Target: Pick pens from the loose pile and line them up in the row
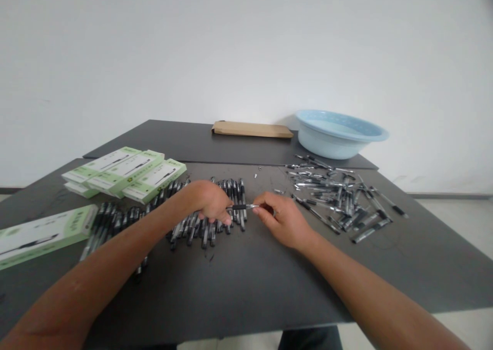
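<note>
Left hand (210, 202) grips pen (242, 207) barrel; right hand (283, 218) pinches its tip. Pen hovers over pen pile (192, 221). Green boxes (125, 173) left of pile; printing unreadable.

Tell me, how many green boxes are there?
5 green boxes: three side by side on the table's left, one peeking out beneath them, one alone nearer the left edge. More may hide underneath.
</note>
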`<state>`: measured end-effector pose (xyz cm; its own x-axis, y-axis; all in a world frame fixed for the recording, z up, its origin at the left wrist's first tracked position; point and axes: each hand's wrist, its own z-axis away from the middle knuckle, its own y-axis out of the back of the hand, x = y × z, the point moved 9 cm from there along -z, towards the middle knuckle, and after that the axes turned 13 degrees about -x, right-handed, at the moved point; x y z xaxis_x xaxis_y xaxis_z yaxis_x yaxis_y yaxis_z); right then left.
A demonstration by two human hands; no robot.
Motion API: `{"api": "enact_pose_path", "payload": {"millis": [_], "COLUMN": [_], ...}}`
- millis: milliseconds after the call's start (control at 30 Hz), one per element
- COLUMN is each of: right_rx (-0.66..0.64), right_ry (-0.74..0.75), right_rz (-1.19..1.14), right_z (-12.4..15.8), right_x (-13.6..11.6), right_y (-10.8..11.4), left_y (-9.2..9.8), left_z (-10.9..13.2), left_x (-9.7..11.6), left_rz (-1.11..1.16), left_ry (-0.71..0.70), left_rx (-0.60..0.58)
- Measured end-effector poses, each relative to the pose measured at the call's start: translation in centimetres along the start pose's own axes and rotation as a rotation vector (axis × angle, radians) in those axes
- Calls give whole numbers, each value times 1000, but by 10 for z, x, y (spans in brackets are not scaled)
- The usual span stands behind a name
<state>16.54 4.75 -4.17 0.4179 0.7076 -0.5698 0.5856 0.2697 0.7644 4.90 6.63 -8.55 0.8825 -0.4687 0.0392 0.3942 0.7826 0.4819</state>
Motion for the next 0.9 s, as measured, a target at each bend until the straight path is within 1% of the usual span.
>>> {"api": "enact_pose_path", "payload": {"millis": [333,567,700,900], "right_rx": [-50,-67,-75,-71], "right_ry": [6,-8,-8,-70], "right_rz": [169,213,226,181], "right_z": [0,-1,-1,2], "right_x": [-5,-4,-5,2], "right_y": [0,-2,-3,-2], "left_y": [0,-1,1,0], "left_z": [1,-1,0,1], "left_x": [1,0,0,0], "left_rz": [20,21,20,8], "left_ry": [5,9,10,17], "left_rx": [-8,-13,15,6]}}
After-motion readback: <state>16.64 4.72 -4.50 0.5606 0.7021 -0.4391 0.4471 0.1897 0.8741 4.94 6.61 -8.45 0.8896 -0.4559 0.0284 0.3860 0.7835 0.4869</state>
